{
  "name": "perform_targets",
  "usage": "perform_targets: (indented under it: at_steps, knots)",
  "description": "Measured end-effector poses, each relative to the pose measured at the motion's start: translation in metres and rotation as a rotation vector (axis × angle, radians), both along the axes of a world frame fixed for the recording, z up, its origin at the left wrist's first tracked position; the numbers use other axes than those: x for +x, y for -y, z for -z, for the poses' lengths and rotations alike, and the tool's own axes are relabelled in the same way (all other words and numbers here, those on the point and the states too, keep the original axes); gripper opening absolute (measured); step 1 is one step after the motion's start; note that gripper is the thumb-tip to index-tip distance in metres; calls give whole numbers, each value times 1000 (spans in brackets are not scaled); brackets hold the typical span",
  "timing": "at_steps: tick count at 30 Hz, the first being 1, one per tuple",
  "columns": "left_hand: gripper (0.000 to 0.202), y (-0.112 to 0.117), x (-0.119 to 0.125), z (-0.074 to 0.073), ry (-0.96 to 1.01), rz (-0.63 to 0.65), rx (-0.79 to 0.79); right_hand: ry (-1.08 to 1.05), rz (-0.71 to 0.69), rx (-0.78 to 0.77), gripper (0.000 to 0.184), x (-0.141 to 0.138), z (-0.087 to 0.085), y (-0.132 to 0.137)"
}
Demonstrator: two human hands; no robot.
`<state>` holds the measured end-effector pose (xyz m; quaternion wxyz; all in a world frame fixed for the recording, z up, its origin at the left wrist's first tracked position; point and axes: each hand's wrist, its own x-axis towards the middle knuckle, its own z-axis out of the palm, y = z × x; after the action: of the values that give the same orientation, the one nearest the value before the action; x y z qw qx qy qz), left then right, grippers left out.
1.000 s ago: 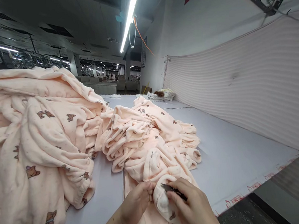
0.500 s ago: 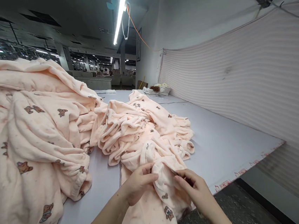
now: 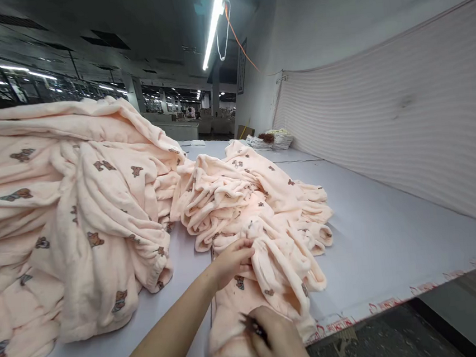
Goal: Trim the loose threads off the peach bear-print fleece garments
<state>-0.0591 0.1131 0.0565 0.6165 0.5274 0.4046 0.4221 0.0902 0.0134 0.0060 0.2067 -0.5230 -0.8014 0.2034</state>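
Note:
A peach fleece garment (image 3: 267,265) printed with small brown bears lies bunched at the near edge of the white table (image 3: 379,243). My left hand (image 3: 231,262) reaches forward and its fingers close on a fold of that garment. My right hand (image 3: 277,343) sits lower, at the table's front edge, pinched around a small dark metal tool (image 3: 252,327) whose tip rests against the fleece. More of the same garments lie heaped just behind (image 3: 231,193).
A tall heap of the same bear-print fleece (image 3: 56,218) fills the left half of the table. A striped fabric panel (image 3: 404,112) runs along the right side. A stack of folded white pieces (image 3: 272,139) sits at the far end. Dark floor lies below the table's front edge.
My left hand has moved forward onto a farther fold. My right hand with the tool has dropped back toward the table's front edge. The garment now lies flatter.

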Motion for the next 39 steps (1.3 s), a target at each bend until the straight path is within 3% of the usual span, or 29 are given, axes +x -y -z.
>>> perform_targets:
  at_steps: [2,5,7,9,13,16,21,29,39]
  knots:
    - [20,26,-20,4,-73,-139,28,-159,13,-4,14,9,-1,-13]
    - [17,72,-32,23,-255,-372,94,-329,-8,-19,11,22,-7,-23]
    - [22,96,-27,40,-438,-326,158,-331,-42,-9,10,24,-13,-22]
    - [16,108,-17,53,-405,-334,184,-249,-63,-9,11,23,-22,-16]
    - [20,103,-6,66,98,-342,49,-178,-47,-109,24,23,-41,-4]
    - [22,97,-7,69,280,-351,-33,-215,-37,-57,26,20,-47,-2]
    - [26,97,-11,72,346,-388,-51,-161,25,66,22,6,-40,-4]
    - [27,95,-11,73,352,-388,-39,-173,32,66,19,5,-27,-2]
    - [30,91,-11,68,489,-309,-106,-271,30,31,19,4,-28,-8]
